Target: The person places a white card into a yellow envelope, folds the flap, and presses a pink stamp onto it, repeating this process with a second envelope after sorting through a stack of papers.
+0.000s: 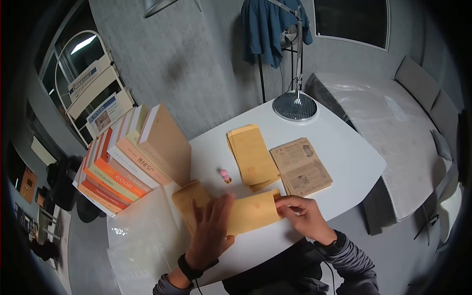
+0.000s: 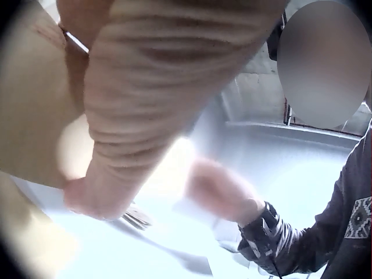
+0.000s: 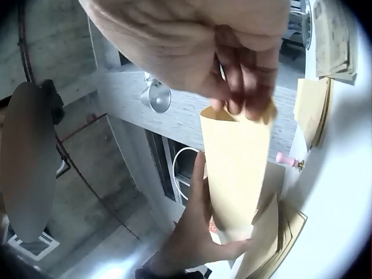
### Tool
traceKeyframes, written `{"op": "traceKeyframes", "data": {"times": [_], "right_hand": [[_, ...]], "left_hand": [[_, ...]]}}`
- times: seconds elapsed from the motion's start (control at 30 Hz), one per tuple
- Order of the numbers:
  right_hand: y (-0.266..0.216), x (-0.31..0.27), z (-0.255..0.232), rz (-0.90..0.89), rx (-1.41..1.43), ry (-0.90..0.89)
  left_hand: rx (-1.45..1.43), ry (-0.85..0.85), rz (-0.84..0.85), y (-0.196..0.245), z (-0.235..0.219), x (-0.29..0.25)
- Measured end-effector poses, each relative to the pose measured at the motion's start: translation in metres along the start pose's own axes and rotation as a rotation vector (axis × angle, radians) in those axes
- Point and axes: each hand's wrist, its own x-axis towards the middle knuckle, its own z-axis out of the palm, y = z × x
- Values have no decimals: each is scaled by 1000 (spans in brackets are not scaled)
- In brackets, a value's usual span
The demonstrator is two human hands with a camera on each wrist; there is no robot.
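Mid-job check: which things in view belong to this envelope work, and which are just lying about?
Likely in the job:
held envelope
envelope stack beyond it
envelope pile left of it
perhaps the printed papers and pink-handled item

Likely just lying about:
books
desk lamp
blue garment

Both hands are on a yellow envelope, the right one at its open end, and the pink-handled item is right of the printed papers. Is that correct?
Not right about the pink-handled item: the head view shows it between the books and the stack of envelopes, left of the printed papers. The left hand and right hand are on the yellow envelope, as stated.
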Motion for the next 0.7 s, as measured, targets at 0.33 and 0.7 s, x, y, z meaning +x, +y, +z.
{"op": "traceKeyframes", "data": {"times": [0.33,0.7], "right_hand": [[44,23,-13,312,144,-630],[99,25,-13,138,21,-934]], "left_hand": [[-102,-170,145,1,5,-13],[-167,-204,239,4,9,-17]]}}
